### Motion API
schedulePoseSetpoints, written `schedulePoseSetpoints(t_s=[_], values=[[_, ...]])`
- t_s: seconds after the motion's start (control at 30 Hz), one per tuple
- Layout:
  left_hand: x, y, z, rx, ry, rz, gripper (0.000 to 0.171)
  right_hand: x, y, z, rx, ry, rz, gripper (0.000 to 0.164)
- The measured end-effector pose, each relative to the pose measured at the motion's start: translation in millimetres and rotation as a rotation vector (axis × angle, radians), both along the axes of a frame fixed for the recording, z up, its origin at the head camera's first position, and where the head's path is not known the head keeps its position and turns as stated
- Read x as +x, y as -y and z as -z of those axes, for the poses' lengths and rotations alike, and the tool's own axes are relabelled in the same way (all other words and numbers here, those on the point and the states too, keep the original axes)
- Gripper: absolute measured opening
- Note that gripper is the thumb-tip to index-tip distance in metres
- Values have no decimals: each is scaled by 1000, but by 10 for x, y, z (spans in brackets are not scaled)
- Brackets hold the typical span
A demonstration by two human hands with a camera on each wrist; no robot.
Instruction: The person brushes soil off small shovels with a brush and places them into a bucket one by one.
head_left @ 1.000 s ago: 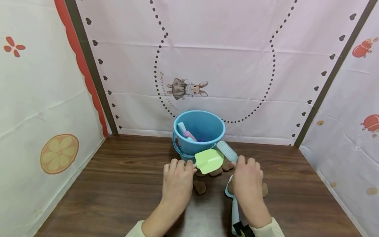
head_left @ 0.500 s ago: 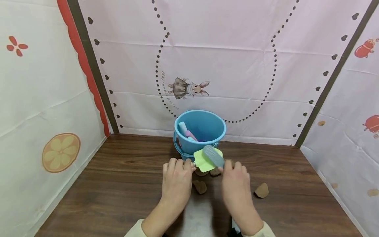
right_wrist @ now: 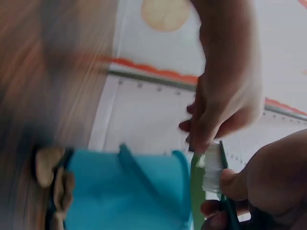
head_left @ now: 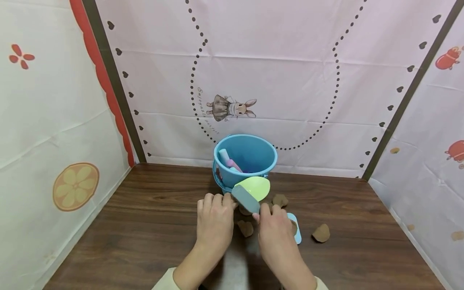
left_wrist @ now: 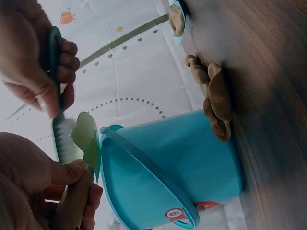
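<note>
Your left hand (head_left: pixel 215 221) grasps the wooden handle (left_wrist: pixel 72 206) of a small green shovel (head_left: pixel 259 186), the thumb placed close behind the blade. Your right hand (head_left: pixel 275 229) grasps a grey-blue brush (head_left: pixel 245 200) by its handle, the back of the brush turned up toward the head camera. The pale bristles (right_wrist: pixel 212 165) face the shovel blade; blur prevents telling exactly how far they touch it. Seen from above, the brush crosses in front of the blade, and both tools are raised off the wooden tabletop (head_left: pixel 163 201).

Beyond them, a blue bucket (head_left: pixel 257 151) stands upright near the middle of the tabletop's far edge. Inside it, a light-blue piece (head_left: pixel 223 154) and a pink piece (head_left: pixel 235 165) lean against the wall on your left; its handle hangs down on the outside.

Several brown lumps (head_left: pixel 245 228) lie between the bucket and your hands, some partly hidden by the tools. To your right, a light-blue tray (head_left: pixel 298 237) carries a similar lump, your right hand covering part of it. A separate lump (head_left: pixel 321 233) lies farther toward the tabletop's right edge. A patterned cloth (head_left: pixel 290 92) rises behind the far edge.
</note>
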State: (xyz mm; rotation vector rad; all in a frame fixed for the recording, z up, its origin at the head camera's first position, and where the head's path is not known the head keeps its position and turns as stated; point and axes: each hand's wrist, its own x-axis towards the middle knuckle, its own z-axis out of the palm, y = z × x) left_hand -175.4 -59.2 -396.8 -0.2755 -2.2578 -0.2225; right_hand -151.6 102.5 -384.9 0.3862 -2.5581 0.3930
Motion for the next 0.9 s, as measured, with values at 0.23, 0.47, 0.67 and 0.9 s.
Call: schedulePoseSetpoints(t_s=[0.23,0.47,0.67,0.9], values=[[17,-18,-4,-7,28,25,26,-199,-357,-6,-51,34,199,28],[20,-55,14,-24,7,42,29,-122,-305,-80,-54,1,117,27],[23,-67,-16,-10,4,49,30,-60,-138,-54,7,6,59,28],[52,-45,-29,7,47,75,27,-242,-487,-81,-78,47,229,28]])
